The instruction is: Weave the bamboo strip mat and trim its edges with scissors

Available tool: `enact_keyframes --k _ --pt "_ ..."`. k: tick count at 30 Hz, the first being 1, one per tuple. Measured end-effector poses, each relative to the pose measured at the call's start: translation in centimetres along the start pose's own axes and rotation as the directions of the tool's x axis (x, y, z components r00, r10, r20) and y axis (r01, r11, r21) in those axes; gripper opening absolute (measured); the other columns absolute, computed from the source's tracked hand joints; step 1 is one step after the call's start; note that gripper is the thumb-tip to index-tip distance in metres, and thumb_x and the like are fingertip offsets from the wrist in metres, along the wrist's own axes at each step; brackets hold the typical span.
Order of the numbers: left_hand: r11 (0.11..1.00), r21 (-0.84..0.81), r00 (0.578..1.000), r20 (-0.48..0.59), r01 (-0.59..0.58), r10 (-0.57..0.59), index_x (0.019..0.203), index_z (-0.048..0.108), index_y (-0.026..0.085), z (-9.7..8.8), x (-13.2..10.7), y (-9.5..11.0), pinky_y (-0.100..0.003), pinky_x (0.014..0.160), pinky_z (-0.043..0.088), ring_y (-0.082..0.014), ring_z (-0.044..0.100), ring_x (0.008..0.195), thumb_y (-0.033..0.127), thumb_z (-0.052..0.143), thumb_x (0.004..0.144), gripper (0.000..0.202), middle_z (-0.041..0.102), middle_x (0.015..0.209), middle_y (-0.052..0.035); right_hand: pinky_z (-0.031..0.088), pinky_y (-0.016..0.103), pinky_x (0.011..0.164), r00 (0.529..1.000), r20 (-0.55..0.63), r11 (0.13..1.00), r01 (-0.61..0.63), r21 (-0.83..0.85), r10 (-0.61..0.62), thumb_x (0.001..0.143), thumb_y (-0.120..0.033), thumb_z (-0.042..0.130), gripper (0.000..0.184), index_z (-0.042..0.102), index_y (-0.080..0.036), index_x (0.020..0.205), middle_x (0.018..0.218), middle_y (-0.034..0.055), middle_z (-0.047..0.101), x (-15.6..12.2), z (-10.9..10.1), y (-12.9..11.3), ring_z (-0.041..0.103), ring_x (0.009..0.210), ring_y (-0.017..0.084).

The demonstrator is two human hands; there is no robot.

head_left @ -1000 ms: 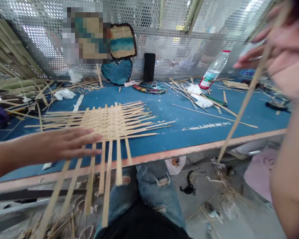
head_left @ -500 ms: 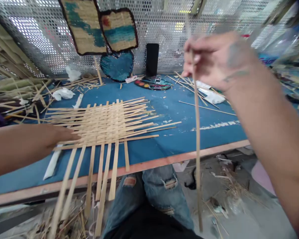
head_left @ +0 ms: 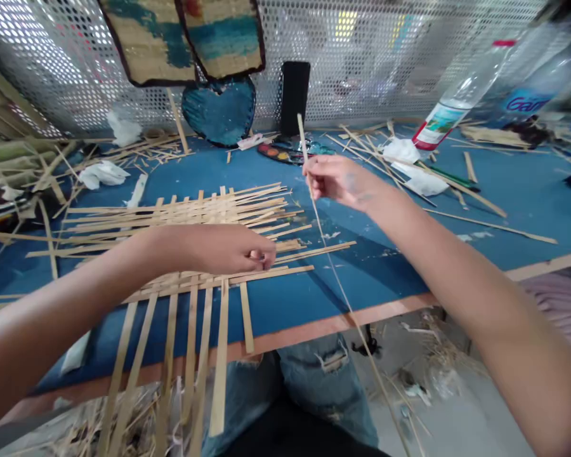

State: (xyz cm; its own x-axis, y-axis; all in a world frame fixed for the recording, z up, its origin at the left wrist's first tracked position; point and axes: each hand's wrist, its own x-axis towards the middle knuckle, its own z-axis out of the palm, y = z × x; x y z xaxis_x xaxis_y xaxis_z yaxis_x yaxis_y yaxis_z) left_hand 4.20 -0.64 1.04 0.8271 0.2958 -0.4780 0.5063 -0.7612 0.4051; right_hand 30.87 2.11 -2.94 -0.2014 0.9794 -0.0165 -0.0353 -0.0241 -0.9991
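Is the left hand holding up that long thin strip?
No, the right hand holds the strip; the left hand is over the weaving.

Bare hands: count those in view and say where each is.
2. The left bare hand is curled over the right side of the pale woven-strip mat; the right bare hand, above the blue tabletop, grips a long thin pale strip.

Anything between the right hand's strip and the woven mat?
Yes: the left hand partly covers the woven mat on the side facing the strip in the right hand. Otherwise, only the mat's own loose ends show between.
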Motion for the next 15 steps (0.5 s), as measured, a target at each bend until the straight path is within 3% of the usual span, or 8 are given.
enact_keyframes --k 4,7,12,15 --pt "0.997 0.041 0.998 -0.020 0.061 -0.060 0.117 0.057 0.022 0.0 0.8 -0.5 -0.028 0.067 0.043 -0.0208 0.067 0.083 0.041 0.051 0.099 0.027 0.073 0.106 -0.0083 0.044 0.021 0.052 0.984 -0.160 0.996 0.086 0.019 -0.082 0.098 -0.025 0.062 0.019 0.059 -0.019 0.080 0.063 -0.0040 0.048 0.6 -2.3 -0.3 0.048 0.051 0.009" --pt "0.990 0.090 0.993 -0.056 0.109 -0.104 0.114 0.054 0.022 0.1 1.5 -0.3 -0.030 0.065 0.041 -0.0227 0.065 0.082 0.052 0.053 0.098 0.034 0.072 0.107 -0.0102 0.044 0.021 0.052 0.969 -0.232 0.996 0.090 0.025 -0.082 0.099 -0.022 0.057 0.022 0.057 -0.019 0.078 0.063 -0.0041 0.048 0.9 -3.5 -0.3 0.048 0.051 0.008" --pt "0.972 0.158 0.980 -0.122 0.173 -0.155 0.102 0.059 0.021 0.4 1.9 1.0 -0.032 0.063 0.040 -0.0228 0.064 0.077 0.046 0.049 0.101 0.027 0.071 0.098 -0.0083 0.046 0.023 0.056 0.963 -0.255 0.996 0.087 -0.013 -0.087 0.101 -0.024 0.056 0.022 0.057 -0.020 0.079 0.062 -0.0042 0.048 0.9 -3.8 -0.4 0.047 0.052 0.009" --pt "0.932 0.315 0.972 -0.204 0.179 -0.118 0.105 0.062 0.020 1.3 1.9 1.9 -0.033 0.066 0.041 -0.0235 0.065 0.079 0.034 0.044 0.103 0.023 0.070 0.100 -0.0093 0.049 0.026 0.059 0.952 -0.299 0.997 0.065 -0.037 -0.073 0.102 -0.028 0.056 0.026 0.056 -0.021 0.077 0.059 -0.0043 0.045 0.9 -4.5 -0.7 0.045 0.051 0.011"
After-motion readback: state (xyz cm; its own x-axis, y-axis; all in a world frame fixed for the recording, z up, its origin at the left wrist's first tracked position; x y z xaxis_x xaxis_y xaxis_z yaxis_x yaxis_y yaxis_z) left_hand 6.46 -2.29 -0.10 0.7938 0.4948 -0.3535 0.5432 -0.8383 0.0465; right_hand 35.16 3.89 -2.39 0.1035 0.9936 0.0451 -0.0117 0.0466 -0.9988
